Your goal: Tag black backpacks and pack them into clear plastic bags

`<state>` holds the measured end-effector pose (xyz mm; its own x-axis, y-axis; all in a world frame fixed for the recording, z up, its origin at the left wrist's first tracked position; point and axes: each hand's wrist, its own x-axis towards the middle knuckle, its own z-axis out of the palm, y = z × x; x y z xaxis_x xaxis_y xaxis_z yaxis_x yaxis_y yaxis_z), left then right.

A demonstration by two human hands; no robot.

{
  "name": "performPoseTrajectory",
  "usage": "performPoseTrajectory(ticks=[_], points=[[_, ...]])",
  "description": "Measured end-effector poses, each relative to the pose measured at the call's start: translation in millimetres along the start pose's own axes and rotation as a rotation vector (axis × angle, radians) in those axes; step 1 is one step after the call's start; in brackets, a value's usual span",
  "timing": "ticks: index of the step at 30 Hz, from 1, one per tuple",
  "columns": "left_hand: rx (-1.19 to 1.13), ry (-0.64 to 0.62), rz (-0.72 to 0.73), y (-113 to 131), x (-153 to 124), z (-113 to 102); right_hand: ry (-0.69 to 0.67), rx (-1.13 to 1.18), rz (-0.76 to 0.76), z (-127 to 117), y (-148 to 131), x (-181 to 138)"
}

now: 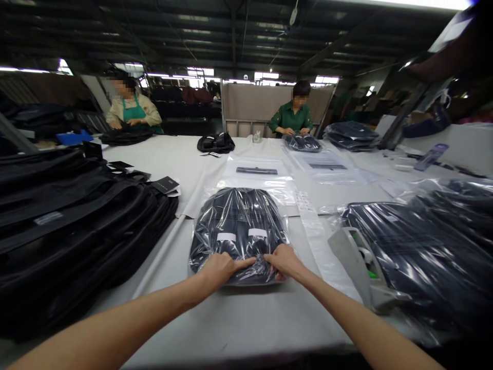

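Note:
A black backpack (239,213) lies flat inside a clear plastic bag (246,278) on the table in front of me, with two white bands on its straps. My left hand (221,268) rests on the bag's near part, its index finger stretched to the right across the plastic and its other fingers curled. At the near right corner, my right hand (284,261) has its index finger pointing left on the plastic. Its other fingers bend round the bag's edge, partly hidden, with something reddish showing beneath. The two index fingertips are close together.
Black backpacks (77,226) with hang tags are piled at left. Bagged packs (419,246) and a grey tape dispenser (356,267) stand at right. Flat plastic bags (256,169) lie beyond. Two people work across the table (173,159), near another black backpack (215,143).

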<state>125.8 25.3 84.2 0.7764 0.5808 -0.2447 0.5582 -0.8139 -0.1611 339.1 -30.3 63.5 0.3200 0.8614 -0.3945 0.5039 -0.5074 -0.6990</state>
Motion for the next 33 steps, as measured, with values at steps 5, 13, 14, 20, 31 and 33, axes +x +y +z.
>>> performPoseTrajectory(ticks=[5, 13, 14, 20, 31, 33], points=[[-0.007, -0.028, 0.057, -2.4, 5.7, -4.6, -0.033, 0.02, 0.029, -2.4, -3.9, 1.8], [-0.013, -0.042, 0.094, -8.6, 14.3, -2.3, 0.132, 0.01, 0.035, -83.6, 12.3, 8.4], [-0.019, -0.037, 0.1, -9.6, 15.2, -0.7, 0.189, 0.011, -0.001, -97.8, 21.3, -1.3], [-0.03, -0.043, 0.089, -11.4, 19.1, 2.7, 0.4, -0.105, -0.399, -80.1, 62.7, -68.6], [-0.059, -0.069, 0.104, -14.9, 20.7, 2.3, 0.743, 0.348, -0.088, -91.8, 71.3, -23.5], [-0.089, -0.071, 0.099, -15.3, 20.4, 2.5, 0.656, 0.57, -0.34, -70.8, 35.1, -34.5]])
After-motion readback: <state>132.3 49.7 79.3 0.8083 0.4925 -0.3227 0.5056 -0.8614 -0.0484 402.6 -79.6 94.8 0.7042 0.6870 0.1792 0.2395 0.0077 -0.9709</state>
